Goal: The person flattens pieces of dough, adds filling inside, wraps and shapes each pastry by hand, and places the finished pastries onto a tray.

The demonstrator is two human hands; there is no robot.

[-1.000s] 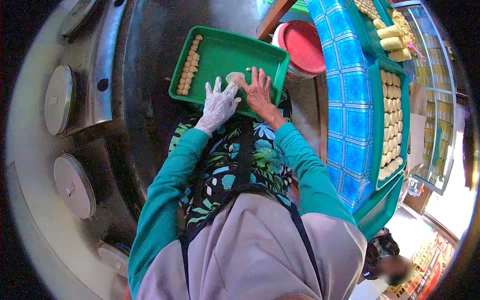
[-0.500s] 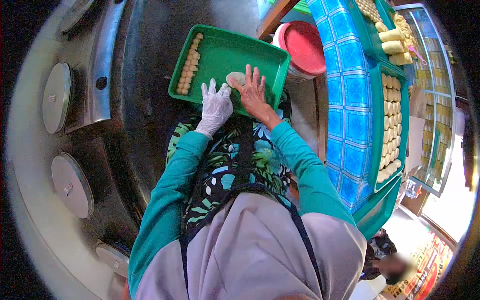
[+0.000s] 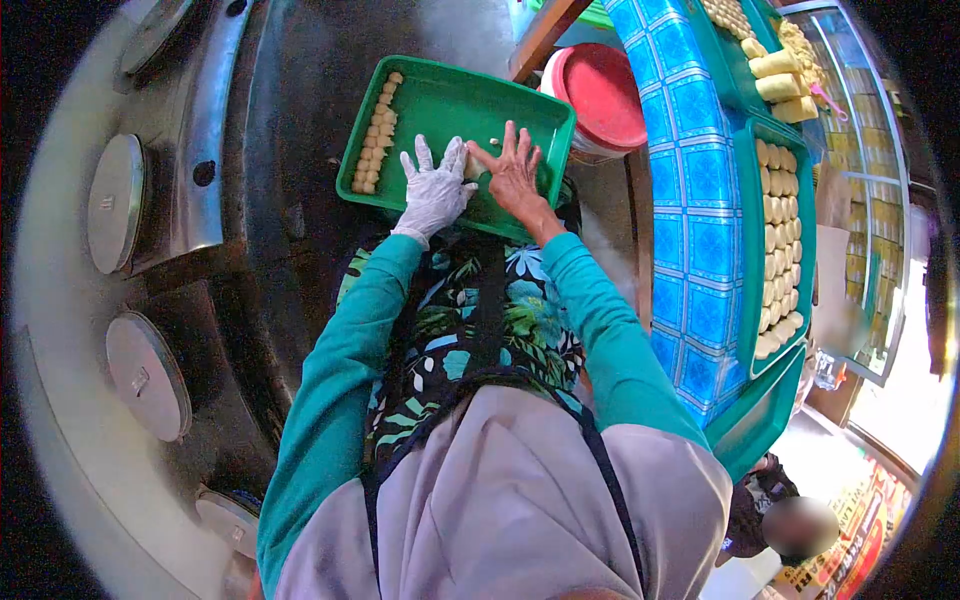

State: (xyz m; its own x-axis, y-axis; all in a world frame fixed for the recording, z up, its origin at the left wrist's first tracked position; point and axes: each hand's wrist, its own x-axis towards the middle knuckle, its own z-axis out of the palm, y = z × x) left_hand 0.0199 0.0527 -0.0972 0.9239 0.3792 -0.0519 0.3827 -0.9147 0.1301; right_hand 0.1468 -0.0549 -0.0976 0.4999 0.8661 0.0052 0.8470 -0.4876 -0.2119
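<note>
A green tray lies before my lap. Along its left side runs a double row of small pale dough balls. My left hand, in a clear thin glove, rests over the tray with its fingers spread. Bare and also spread, my right hand is just beside it, the fingers pointing away from me. Between the two hands is a flattened piece of pale dough, largely covered by my fingers and thumbs. A tiny pale crumb lies on the tray near my right thumb.
A bucket with a red lid stands behind the tray's right corner. On the right, a table with a blue checked cloth carries a tray of shaped dough pieces and dough rolls. Round metal lids are at left. Another person is lower right.
My left hand has spread its fingers and shifted slightly right. Both hands have come closer together, covering more of the flattened dough. The tray has shifted slightly in view.
</note>
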